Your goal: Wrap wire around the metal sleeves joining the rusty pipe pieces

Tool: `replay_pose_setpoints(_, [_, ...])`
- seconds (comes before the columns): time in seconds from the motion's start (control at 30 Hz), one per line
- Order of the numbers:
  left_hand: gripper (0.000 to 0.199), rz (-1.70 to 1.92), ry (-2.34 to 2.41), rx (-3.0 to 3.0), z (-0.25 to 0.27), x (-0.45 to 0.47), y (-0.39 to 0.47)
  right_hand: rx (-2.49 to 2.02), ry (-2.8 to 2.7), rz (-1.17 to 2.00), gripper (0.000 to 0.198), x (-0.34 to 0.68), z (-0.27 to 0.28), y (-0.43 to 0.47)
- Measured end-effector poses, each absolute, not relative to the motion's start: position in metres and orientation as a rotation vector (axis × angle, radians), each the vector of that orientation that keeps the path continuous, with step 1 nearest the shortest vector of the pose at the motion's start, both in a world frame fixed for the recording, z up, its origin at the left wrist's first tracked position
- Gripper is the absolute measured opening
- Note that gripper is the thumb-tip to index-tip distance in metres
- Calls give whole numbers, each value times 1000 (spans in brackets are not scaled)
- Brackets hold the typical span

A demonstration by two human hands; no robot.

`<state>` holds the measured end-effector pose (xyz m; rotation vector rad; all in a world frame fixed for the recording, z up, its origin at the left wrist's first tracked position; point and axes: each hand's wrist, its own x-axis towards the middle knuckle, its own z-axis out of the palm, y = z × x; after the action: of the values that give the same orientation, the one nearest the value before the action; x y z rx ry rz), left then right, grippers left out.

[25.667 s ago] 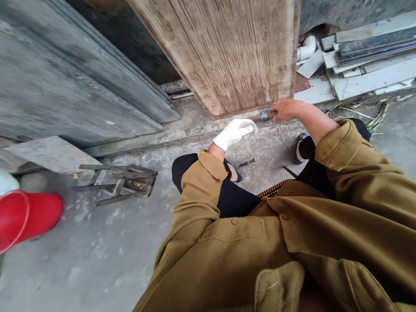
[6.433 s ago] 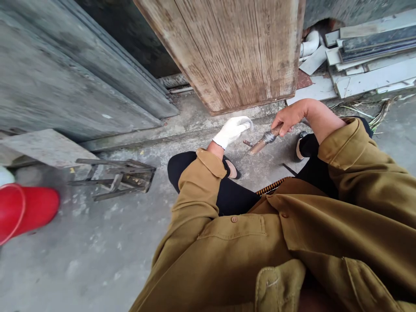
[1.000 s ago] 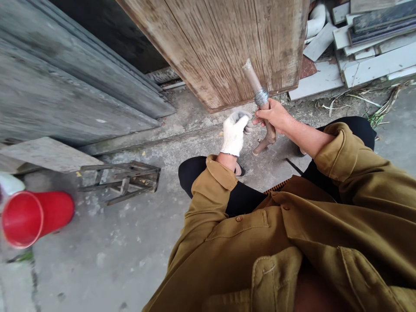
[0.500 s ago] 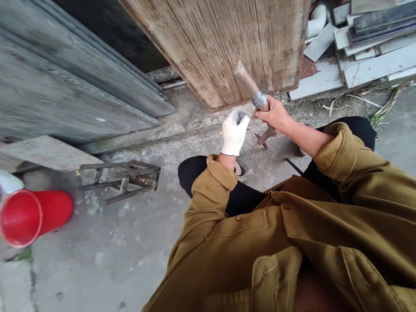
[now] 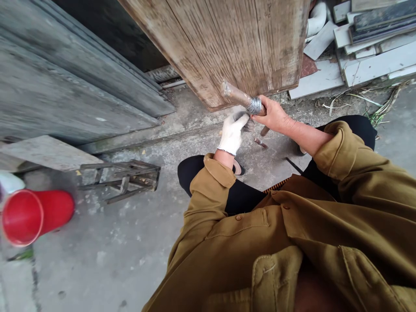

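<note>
My bare right hand (image 5: 272,115) is closed around a brown wooden stick (image 5: 234,94), which tilts up to the left. Thin silvery wire (image 5: 255,106) is wound in a tight band round the stick, just above my fingers. The stick's lower part (image 5: 264,131) shows beneath that hand. My left hand (image 5: 231,133), in a white glove with grey fingers, is curled right beside the wire band. Its fingertips are pinched close to my right thumb, and what they hold is hidden. Below both hands a short reddish-brown piece (image 5: 261,143) lies on the concrete.
A large plank panel (image 5: 224,47) leans in front of me. Grey boards (image 5: 78,82) stand at the left, with a small wooden stool (image 5: 130,175) lying below them. A red bucket (image 5: 56,214) rests on its side. Stacked tiles (image 5: 383,63) and a white pipe (image 5: 316,21) are at the right.
The stick has swung down to the left in my right hand, so it lies flatter. My gloved left hand has shifted right, closing the gap to my right hand.
</note>
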<state>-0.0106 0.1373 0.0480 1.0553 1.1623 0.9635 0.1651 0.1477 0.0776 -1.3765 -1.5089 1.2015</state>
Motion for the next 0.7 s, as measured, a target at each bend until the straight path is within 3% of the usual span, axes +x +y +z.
replay_pose_setpoints(0.27, [31, 929, 1043, 1040, 48, 8, 116, -1493, -1457, 1085, 31, 166, 63, 154])
replay_pose_setpoints(0.47, [22, 847, 1301, 1323, 46, 1, 121, -1615, -1843, 820, 24, 174, 70, 154])
replay_pose_setpoints(0.7, [8, 634, 1381, 1361, 39, -7, 133, -1507, -2328, 616, 39, 178, 81, 151])
